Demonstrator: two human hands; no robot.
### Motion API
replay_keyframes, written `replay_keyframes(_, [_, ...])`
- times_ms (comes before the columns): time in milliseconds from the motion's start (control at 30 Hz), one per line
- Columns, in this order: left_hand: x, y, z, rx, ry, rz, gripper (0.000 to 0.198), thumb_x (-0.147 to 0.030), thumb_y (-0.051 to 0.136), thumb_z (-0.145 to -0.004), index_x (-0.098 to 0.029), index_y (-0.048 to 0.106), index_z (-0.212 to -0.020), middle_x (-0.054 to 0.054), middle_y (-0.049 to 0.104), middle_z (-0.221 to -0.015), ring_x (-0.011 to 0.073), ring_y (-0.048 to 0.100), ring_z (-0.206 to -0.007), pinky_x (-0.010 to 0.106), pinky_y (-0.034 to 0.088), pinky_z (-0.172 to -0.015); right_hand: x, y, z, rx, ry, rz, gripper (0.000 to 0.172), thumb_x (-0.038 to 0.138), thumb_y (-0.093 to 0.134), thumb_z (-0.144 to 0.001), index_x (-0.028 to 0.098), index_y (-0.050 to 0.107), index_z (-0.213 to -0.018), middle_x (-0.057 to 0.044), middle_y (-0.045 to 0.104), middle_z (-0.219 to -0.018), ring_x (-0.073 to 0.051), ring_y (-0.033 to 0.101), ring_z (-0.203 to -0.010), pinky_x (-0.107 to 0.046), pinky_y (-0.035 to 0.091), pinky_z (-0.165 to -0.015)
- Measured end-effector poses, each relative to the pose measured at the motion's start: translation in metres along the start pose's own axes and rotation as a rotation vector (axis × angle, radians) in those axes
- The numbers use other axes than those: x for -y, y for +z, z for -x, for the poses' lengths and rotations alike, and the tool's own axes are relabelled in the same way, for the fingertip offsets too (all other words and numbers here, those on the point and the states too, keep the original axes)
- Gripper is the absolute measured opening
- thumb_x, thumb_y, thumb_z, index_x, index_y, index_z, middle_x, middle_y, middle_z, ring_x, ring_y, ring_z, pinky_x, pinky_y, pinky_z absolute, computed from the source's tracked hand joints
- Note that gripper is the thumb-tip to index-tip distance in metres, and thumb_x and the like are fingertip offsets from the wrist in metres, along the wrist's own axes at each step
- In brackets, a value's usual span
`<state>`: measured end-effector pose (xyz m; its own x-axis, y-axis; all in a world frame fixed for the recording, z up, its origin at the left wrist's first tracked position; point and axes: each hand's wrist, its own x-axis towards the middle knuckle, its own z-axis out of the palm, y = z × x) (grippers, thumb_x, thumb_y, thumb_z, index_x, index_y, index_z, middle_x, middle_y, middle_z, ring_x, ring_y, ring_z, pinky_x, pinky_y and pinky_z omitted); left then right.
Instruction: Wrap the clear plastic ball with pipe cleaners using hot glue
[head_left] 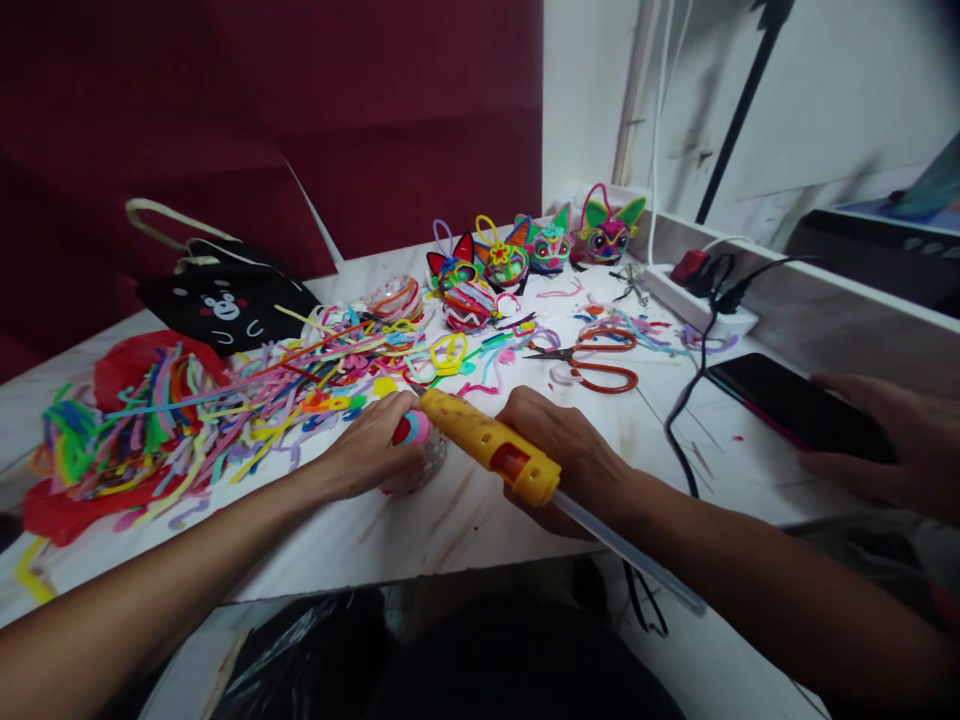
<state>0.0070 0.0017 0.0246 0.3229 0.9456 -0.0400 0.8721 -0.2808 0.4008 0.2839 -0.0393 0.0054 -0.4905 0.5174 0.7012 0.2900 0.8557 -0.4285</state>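
My left hand is closed around a clear ball with pink, red and blue strips on its upper side, low over the near part of the table. In my right hand is a yellow hot glue gun, its nozzle pointing left and touching or very near the top of the ball; which of the two I cannot tell. A translucent glue stick sticks out of the gun's back end. My left fingers hide part of the ball.
Colourful pipe cleaners spread across the left side near a black bag. Orange-handled scissors lie beyond my right hand. Several decorated animal heads line the back. A power strip with cables and another person's hand on a phone are right.
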Motion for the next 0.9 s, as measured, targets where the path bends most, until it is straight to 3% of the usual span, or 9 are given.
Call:
replay_keyframes(300, [-0.009, 0.000, 0.001, 0.013, -0.018, -0.072, 0.034, -0.046, 0.055, -0.074, -0.022, 0.058, -0.098, 0.008, 0.060, -0.104, 0.0327, 0.059, -0.098, 0.046, 0.048, -0.089, -0.001, 0.004, 0.001, -0.010, -0.020, 0.026, 0.011, 0.024, 0.054, -0.085, 0.023, 0.047, -0.093, -0.001, 0.050, -0.085, -0.017, 0.051, -0.068, -0.029, 0.033, -0.056])
replay_keyframes(600, [-0.014, 0.002, 0.006, -0.019, 0.001, -0.025, 0.045, -0.042, 0.055, -0.068, -0.021, 0.060, -0.108, 0.011, 0.060, -0.112, 0.0327, 0.057, -0.101, 0.049, 0.048, -0.094, -0.003, 0.013, 0.000, 0.027, 0.102, 0.018, 0.017, 0.015, 0.054, -0.078, 0.024, 0.046, -0.091, 0.002, 0.049, -0.082, -0.014, 0.047, -0.064, -0.027, 0.033, -0.055])
replay_keyframes(800, [-0.010, 0.002, 0.004, -0.061, 0.070, 0.067, 0.052, -0.060, 0.056, -0.080, -0.018, 0.065, -0.109, 0.014, 0.065, -0.114, 0.0364, 0.061, -0.105, 0.052, 0.050, -0.094, 0.002, 0.015, -0.009, 0.090, 0.240, -0.072, 0.010, 0.018, 0.052, -0.082, 0.024, 0.044, -0.085, 0.001, 0.051, -0.080, -0.015, 0.049, -0.064, -0.028, 0.037, -0.058])
replay_keyframes(900, [0.000, 0.002, 0.005, -0.068, 0.110, 0.223, 0.064, -0.070, 0.048, -0.087, -0.020, 0.062, -0.123, 0.015, 0.069, -0.122, 0.0388, 0.064, -0.114, 0.052, 0.052, -0.096, 0.002, 0.013, -0.018, 0.093, 0.273, -0.133, 0.008, 0.020, 0.053, -0.084, 0.023, 0.045, -0.083, 0.000, 0.051, -0.080, -0.016, 0.051, -0.067, -0.030, 0.039, -0.059])
